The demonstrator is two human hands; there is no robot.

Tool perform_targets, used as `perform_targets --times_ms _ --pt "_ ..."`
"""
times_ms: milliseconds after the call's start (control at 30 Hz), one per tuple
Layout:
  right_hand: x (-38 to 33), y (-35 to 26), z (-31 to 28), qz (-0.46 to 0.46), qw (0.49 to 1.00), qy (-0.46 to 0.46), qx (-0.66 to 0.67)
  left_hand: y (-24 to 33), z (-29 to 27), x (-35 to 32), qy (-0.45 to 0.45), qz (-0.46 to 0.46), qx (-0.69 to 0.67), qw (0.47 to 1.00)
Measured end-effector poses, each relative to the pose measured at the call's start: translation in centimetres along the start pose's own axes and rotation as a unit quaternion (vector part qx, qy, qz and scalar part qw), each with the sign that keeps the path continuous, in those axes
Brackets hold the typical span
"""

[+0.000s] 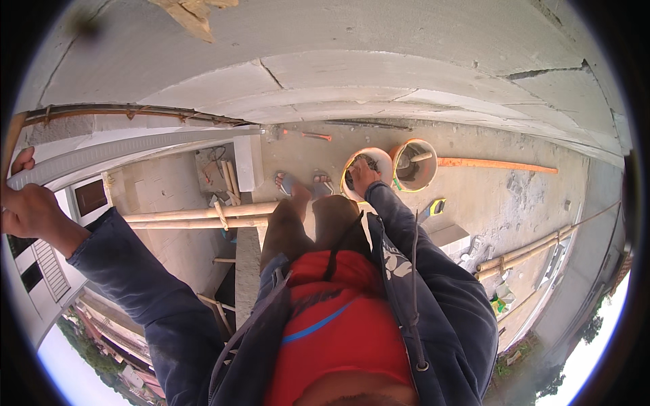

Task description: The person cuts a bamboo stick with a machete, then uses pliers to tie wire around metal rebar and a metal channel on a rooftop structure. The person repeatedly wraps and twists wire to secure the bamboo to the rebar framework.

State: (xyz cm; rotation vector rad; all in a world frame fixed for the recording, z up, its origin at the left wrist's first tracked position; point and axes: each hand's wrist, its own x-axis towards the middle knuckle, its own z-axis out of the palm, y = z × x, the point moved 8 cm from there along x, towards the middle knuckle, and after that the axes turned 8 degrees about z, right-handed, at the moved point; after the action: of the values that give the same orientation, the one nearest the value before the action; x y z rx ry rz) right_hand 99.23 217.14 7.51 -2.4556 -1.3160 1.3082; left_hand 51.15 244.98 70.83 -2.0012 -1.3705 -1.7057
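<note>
At the far left, my left hand [37, 210] is closed, its fingers wrapped round the end of a long grey ribbed strip [145, 147]. A brown post [12, 139] stands right beside these fingers. My right hand [365, 177] reaches down into an orange-rimmed bucket [384, 162] in front of me. Dark grey, lumpy material [366, 162] lies in that bucket. The right fingers are curled, and what they hold, if anything, is hidden. Touching this bucket on its right is a second bucket [426, 179], with a pale handle [421, 157] across its mouth.
A block wall [406, 68] rises ahead. An orange strip [497, 164] and a yellow-and-black tool [437, 207] lie on the floor at right. Bamboo poles [203, 215] span a drop on the left; more poles [525, 254] lie at right. An orange-handled tool [315, 135] lies near the wall.
</note>
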Motion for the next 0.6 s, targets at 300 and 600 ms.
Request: perform_targets --times_ms 300,600 --pt "-22.5 -28.3 -18.6 -0.299 0.893 -0.151 0.301 1.8 0.1 0.3 0.010 -0.027 -0.083 0.996" --pt "-35.0 -43.9 -31.5 -0.534 0.613 0.051 0.580 5.4 -2.5 1.5 0.001 -0.009 -0.038 0.999"
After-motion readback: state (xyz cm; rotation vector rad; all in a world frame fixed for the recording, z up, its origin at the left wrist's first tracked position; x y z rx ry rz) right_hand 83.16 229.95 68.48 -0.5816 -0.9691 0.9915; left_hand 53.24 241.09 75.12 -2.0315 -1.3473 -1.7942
